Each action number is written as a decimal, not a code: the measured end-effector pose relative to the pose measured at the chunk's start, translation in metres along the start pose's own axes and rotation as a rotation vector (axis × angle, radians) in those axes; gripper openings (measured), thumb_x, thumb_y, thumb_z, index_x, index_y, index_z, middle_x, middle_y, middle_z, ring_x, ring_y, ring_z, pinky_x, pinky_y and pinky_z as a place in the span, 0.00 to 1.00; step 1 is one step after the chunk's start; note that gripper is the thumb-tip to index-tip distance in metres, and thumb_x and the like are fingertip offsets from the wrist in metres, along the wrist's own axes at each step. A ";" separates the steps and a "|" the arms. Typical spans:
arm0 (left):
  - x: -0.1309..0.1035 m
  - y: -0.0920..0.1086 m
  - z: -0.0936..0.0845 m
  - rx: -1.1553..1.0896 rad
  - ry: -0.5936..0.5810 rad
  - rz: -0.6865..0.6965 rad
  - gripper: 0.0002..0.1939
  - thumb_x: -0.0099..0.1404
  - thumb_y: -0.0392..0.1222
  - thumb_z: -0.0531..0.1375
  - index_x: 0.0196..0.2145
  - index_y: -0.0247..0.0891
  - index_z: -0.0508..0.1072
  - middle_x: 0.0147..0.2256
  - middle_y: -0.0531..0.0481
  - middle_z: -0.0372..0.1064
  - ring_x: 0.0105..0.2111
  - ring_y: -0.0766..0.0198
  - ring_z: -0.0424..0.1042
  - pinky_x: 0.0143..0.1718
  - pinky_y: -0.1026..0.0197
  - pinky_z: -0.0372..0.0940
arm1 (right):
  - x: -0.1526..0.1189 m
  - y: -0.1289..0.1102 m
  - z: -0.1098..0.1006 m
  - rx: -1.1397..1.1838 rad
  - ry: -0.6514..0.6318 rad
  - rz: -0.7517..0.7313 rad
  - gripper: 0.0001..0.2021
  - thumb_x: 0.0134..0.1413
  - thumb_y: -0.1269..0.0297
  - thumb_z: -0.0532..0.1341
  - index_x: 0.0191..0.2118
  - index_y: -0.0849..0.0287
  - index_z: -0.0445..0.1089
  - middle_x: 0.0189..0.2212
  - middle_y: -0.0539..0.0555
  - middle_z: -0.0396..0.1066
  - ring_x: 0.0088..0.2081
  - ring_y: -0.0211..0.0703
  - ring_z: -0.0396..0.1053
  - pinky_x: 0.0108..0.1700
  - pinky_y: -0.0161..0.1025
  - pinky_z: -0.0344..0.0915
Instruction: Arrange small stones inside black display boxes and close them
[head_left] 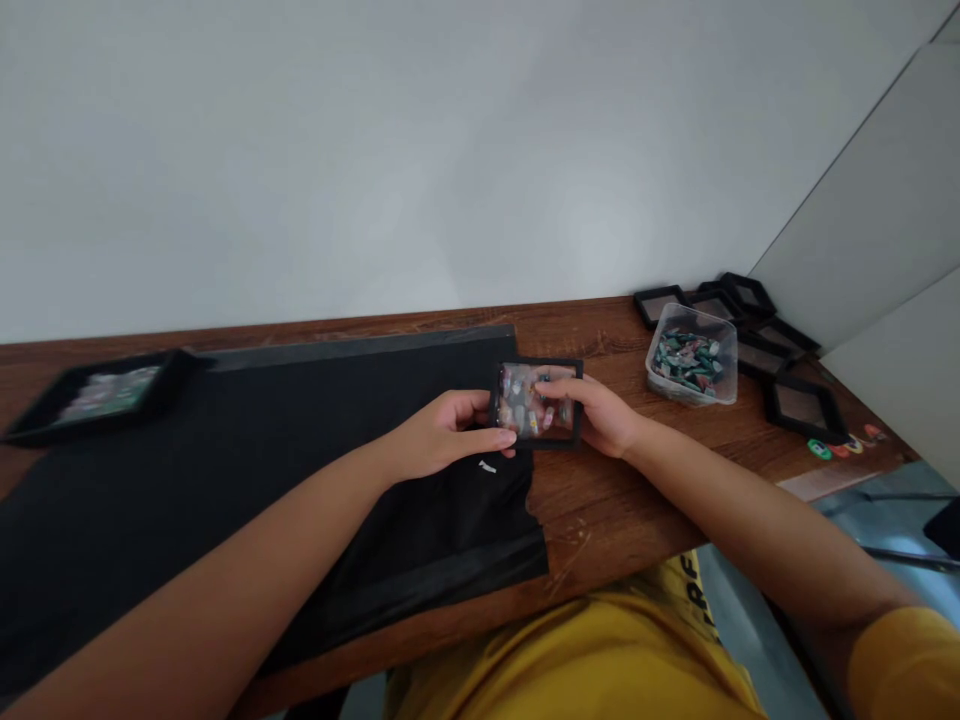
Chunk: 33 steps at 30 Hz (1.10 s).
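Between both hands is a small black frame point(551, 445) with a clear window and several small colourful pieces point(532, 418) in it. My left hand point(442, 432) grips the frame's left edge, thumb in front and fingers behind. My right hand point(609, 415) holds it at the right, with a finger or thumb lying across the window. Whether the pieces are loose behind the window or stuck to it, I cannot tell. Below the frame, a small white scrap point(487, 467) lies on the black mat point(300, 420).
A clear plastic tub point(691, 400) of small green and reddish pieces stands to the right. Around it are several black frames point(806, 408). Small coloured items point(819, 449) lie near the table's right edge. A blurred black tray point(97, 397) with pieces sits far left. A wall point(450, 180) borders the back.
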<state>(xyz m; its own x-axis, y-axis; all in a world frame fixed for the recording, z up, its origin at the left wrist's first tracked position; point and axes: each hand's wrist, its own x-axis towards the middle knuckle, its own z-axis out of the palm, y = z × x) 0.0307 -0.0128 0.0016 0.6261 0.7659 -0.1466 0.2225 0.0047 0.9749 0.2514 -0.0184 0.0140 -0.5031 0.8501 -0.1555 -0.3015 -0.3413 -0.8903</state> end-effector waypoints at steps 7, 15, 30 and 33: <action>0.000 0.002 0.000 -0.022 -0.030 -0.007 0.17 0.57 0.52 0.72 0.38 0.37 0.80 0.36 0.48 0.81 0.35 0.58 0.80 0.45 0.53 0.77 | 0.000 0.001 0.000 -0.015 0.002 -0.017 0.15 0.41 0.55 0.74 0.29 0.57 0.71 0.21 0.46 0.66 0.26 0.37 0.62 0.34 0.37 0.65; 0.000 0.005 -0.002 -0.073 0.024 0.014 0.18 0.56 0.52 0.73 0.37 0.37 0.77 0.33 0.49 0.81 0.34 0.59 0.80 0.46 0.54 0.75 | -0.003 0.000 -0.001 -0.032 0.064 -0.002 0.19 0.40 0.53 0.77 0.33 0.58 0.74 0.27 0.48 0.73 0.31 0.39 0.70 0.42 0.40 0.70; -0.012 0.024 -0.020 -0.070 0.190 0.051 0.16 0.54 0.50 0.73 0.33 0.37 0.77 0.29 0.50 0.78 0.32 0.60 0.77 0.45 0.53 0.73 | -0.005 0.000 -0.013 -0.114 0.048 -0.086 0.24 0.42 0.54 0.79 0.45 0.53 0.74 0.38 0.50 0.78 0.40 0.43 0.74 0.47 0.42 0.71; -0.047 0.044 -0.053 -0.072 0.592 0.067 0.13 0.56 0.45 0.71 0.35 0.36 0.78 0.30 0.49 0.78 0.30 0.61 0.75 0.39 0.56 0.72 | -0.009 -0.003 -0.014 -0.085 0.033 -0.086 0.24 0.44 0.48 0.77 0.45 0.53 0.75 0.37 0.50 0.76 0.36 0.39 0.72 0.41 0.39 0.71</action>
<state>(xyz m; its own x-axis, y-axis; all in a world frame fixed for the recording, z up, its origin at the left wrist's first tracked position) -0.0282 -0.0146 0.0598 0.1094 0.9939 0.0143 0.1330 -0.0289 0.9907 0.2678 -0.0195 0.0120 -0.4508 0.8881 -0.0898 -0.2722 -0.2326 -0.9337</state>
